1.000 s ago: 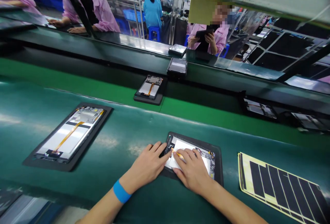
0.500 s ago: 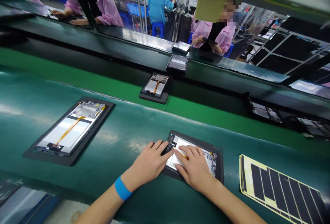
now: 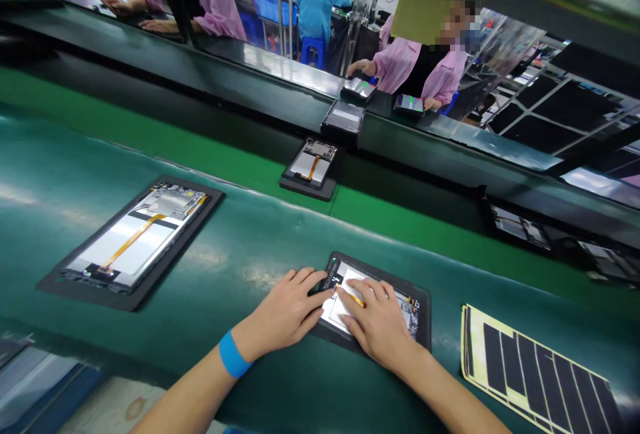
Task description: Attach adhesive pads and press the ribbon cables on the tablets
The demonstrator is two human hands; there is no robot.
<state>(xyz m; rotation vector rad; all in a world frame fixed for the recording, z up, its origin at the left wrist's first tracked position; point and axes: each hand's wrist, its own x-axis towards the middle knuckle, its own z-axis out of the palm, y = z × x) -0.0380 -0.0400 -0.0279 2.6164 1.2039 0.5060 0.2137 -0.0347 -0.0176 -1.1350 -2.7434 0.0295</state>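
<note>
The tablet [image 3: 411,317] lies lengthwise left to right; your left hand [image 3: 285,311] touches its left end, your right hand [image 3: 381,324] covers its middle, both grips loosely spread.

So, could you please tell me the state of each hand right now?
Left hand: open, fingers at one end of the opened tablet, gripping nothing visible.
Right hand: over the tablet, by the orange strip; any grip cannot be told.
</note>
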